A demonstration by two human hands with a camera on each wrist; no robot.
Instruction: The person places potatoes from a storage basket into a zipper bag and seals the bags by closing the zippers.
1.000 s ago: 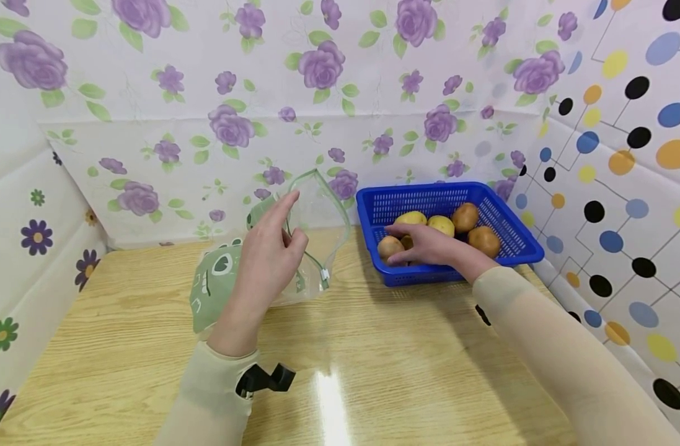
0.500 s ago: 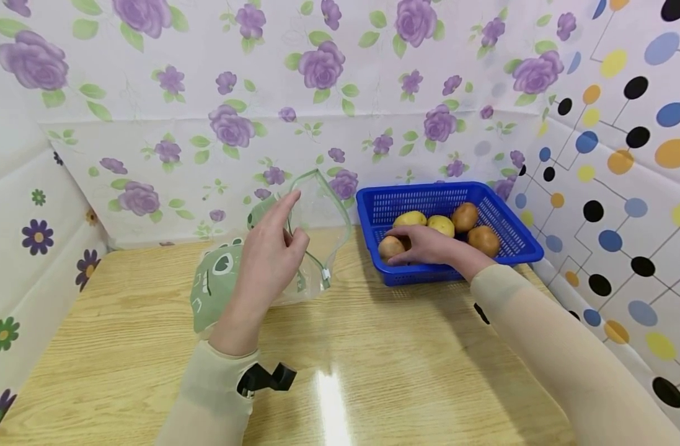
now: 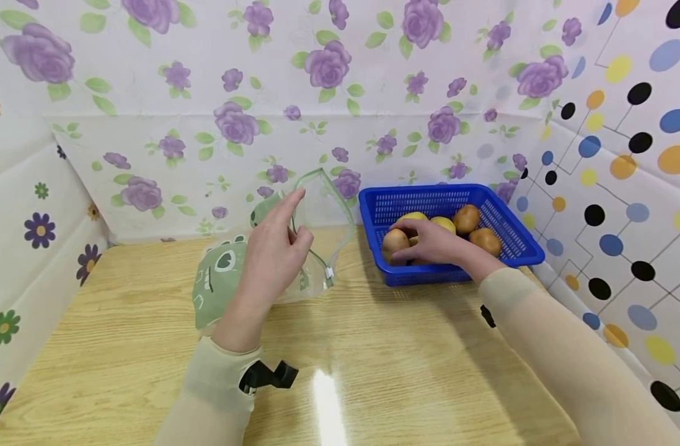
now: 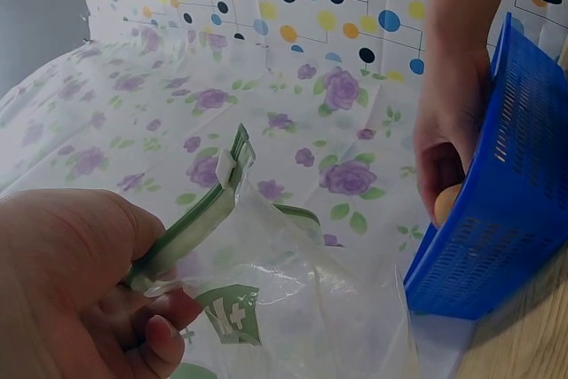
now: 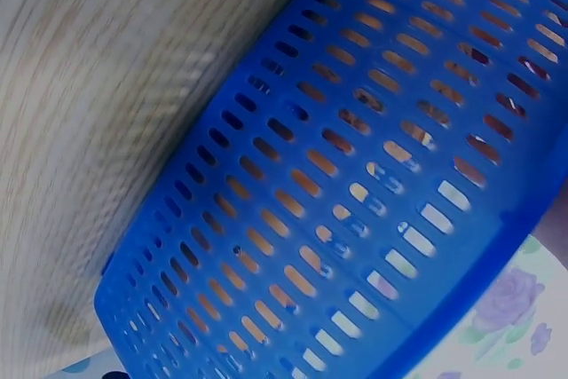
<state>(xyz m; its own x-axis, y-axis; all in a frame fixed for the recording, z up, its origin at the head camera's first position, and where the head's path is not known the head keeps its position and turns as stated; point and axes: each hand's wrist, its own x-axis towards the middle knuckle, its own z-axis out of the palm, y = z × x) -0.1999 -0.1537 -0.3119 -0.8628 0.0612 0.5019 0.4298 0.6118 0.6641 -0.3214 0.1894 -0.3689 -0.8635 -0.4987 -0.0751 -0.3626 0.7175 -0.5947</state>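
My left hand (image 3: 275,248) pinches the green-edged mouth of a clear slider-zip bag (image 3: 219,279) with a green cartoon face. In the left wrist view, thumb and fingers of the left hand (image 4: 80,281) grip the bag's zip strip (image 4: 191,228), and the mouth gapes. My right hand (image 3: 437,241) reaches into the blue basket (image 3: 515,251), its thumb and fingers around a round light-brown piece of produce (image 3: 395,241) at the near left corner. The right wrist view holds mostly the basket's slotted wall (image 5: 311,175), which hides the grasp.
Two yellow pieces (image 3: 443,223) and two brown round pieces (image 3: 485,241) lie in the basket beside the right hand. The wooden table (image 3: 406,359) extends in front. A flowered cloth (image 3: 295,136) hangs behind, and a dotted cloth (image 3: 618,204) stands close on the right.
The right fingers have closed around the light-brown piece, which has risen slightly within the basket. The left hand stays on the bag. The head view has shifted a little.
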